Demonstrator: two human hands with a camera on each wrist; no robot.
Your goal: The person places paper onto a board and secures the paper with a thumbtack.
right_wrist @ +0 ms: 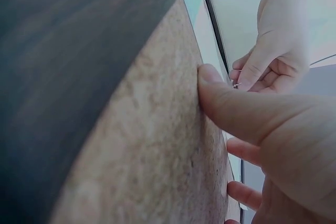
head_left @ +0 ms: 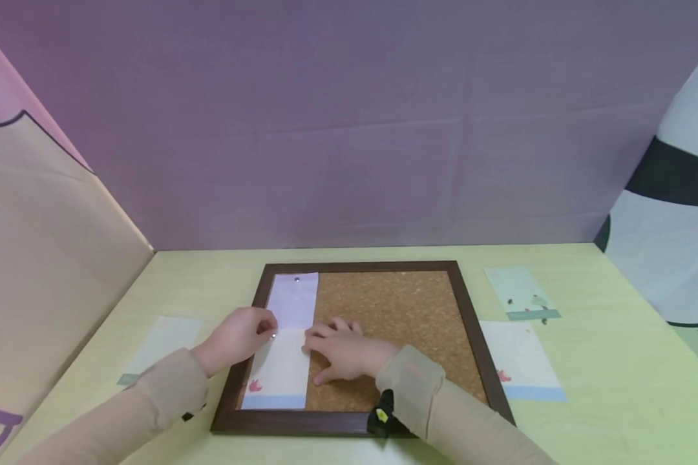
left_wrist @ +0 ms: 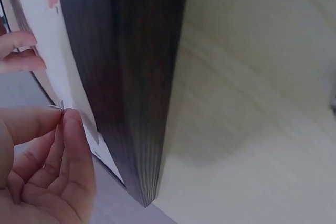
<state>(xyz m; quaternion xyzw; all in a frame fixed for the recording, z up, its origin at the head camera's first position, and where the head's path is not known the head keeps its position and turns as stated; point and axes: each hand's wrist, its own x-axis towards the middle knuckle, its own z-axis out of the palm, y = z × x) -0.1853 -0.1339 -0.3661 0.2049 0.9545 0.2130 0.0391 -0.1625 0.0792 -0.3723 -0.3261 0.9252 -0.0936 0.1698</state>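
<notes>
At the left of the cork board (head_left: 395,303), the left hand (head_left: 235,337) pinches a pin (head_left: 273,335) over a white sheet (head_left: 282,368), while the right hand (head_left: 349,351), loosely spread and gripping nothing, rests near the board's middle

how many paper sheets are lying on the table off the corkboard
3: one sheet left of the corkboard, a farther sheet and a nearer sheet to its right. More could be hidden.
</notes>
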